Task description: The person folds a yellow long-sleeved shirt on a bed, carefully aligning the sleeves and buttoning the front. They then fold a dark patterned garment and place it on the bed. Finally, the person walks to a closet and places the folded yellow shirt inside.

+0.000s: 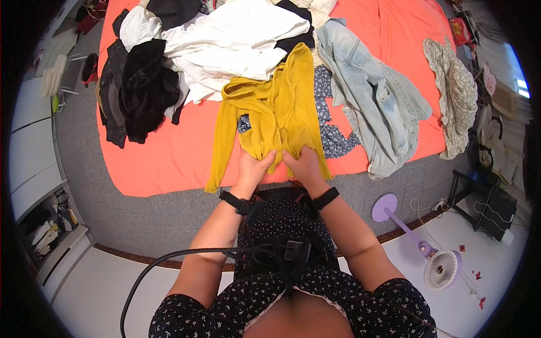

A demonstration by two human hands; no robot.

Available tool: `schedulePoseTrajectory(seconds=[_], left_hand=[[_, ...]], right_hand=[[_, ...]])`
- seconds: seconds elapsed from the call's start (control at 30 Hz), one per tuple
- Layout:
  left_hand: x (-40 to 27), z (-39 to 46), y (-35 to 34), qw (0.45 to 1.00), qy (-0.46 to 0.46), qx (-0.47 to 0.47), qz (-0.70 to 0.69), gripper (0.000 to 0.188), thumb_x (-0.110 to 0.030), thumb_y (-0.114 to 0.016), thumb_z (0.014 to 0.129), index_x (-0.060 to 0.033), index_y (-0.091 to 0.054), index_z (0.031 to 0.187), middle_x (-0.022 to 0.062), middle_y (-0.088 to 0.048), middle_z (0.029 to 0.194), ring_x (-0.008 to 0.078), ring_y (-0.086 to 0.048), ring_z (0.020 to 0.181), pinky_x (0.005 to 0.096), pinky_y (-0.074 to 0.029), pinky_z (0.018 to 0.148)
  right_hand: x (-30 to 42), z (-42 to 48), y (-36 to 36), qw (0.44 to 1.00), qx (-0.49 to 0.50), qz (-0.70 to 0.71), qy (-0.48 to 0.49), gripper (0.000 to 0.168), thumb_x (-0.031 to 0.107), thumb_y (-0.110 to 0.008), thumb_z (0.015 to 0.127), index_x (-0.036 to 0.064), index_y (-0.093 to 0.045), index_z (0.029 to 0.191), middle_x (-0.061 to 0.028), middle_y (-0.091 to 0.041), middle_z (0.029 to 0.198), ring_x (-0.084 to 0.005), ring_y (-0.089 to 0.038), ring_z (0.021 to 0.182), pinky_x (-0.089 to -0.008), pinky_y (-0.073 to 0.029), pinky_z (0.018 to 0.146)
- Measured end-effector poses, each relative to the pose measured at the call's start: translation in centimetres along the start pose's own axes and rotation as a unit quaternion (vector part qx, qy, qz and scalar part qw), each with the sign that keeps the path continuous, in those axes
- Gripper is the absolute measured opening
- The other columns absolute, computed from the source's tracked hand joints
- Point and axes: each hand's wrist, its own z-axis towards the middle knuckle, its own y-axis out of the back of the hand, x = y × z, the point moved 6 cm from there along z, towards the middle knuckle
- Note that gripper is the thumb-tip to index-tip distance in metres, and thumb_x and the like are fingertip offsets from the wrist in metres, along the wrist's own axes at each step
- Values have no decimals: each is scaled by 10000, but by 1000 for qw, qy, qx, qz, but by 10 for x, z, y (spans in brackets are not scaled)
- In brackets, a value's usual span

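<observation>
A mustard-yellow ribbed knit top (296, 91) lies on the coral bed cover (177, 156) near its front edge, its sleeves spread to both sides. My left hand (252, 169) grips the near hem, thumb on top. Close beside it, my right hand (303, 165) pinches the same hem further right. Both wrists wear black straps. Behind the top lies a white garment (236, 34). A blue floral fabric (334, 139) shows to the right, partly under a light-blue denim jacket (376, 93).
Black garments (148, 88) lie at the bed's left, and a floral ruffled cloth (454, 97) at its right corner. A purple standing fan (441, 268) and cables are on the floor at the right. A black cable (169, 255) crosses in front of my body.
</observation>
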Motion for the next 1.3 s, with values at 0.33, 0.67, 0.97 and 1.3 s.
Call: schedulePoseTrajectory(seconds=[0.33,0.67,0.97,1.3], left_hand=[[17,0,-4,995,54,45,-73,337,-29,-654,819,16,-559,1138,38,-626,1051,130,-599,916,275,-488,800],[21,2,-2,996,39,30,-76,290,-64,-673,794,14,-602,1065,55,-657,986,145,-625,879,276,-498,763],[9,-4,-9,930,151,115,-313,465,9,-579,878,-24,-420,1313,65,-548,1238,180,-567,1084,315,-466,929],[24,-2,-13,905,205,104,-357,485,-43,-588,898,-15,-396,1343,93,-521,1291,224,-538,1141,362,-450,966]], right_hand=[[-3,4,-4,998,41,16,45,289,218,-660,775,-29,-629,923,-185,-668,836,-324,-653,802,-360,-496,696],[-3,3,-8,998,53,18,39,329,211,-651,784,-17,-614,1018,-182,-669,925,-318,-648,877,-356,-490,744],[-17,3,-19,950,142,240,-138,305,161,-658,812,-34,-614,1042,-103,-677,968,-171,-630,868,-303,-482,779],[-28,-11,-30,963,197,183,5,383,177,-682,831,20,-580,1165,-52,-640,1100,-204,-604,986,-315,-464,851]])
